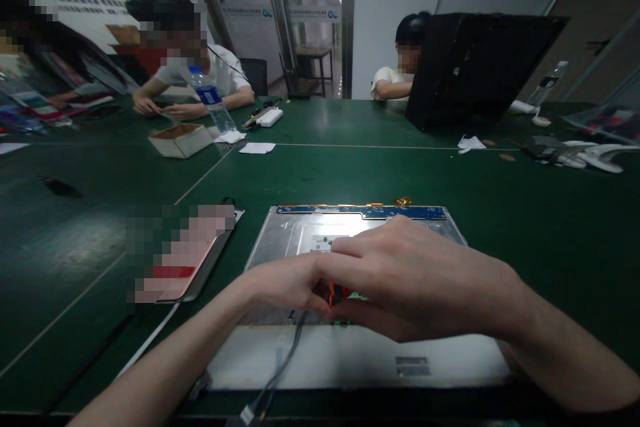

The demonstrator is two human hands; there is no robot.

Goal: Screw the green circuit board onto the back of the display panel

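A flat display panel [265, 235] with a silvery metal back lies in front of me. Along its far edge runs a blue circuit board strip [410, 212]. Over the panel's middle, my left hand [295, 280] and my right hand [395, 280] meet, fingers closed together. A small red-orange piece [339, 293] shows between the fingertips, mostly hidden, so I cannot tell its kind. Some green board [356, 295] peeks out beneath the right fingers. Dark cables [287, 360] trail from near my left hand over the panel's white near part to a white connector [247, 413].
A phone [200, 253] with a white cord lies left of the panel. Farther off are an open box [181, 141], a water bottle [213, 100] and a large black casing [480, 70]. White-handled tools [575, 152] lie at right. Several people sit around the green table [320, 177].
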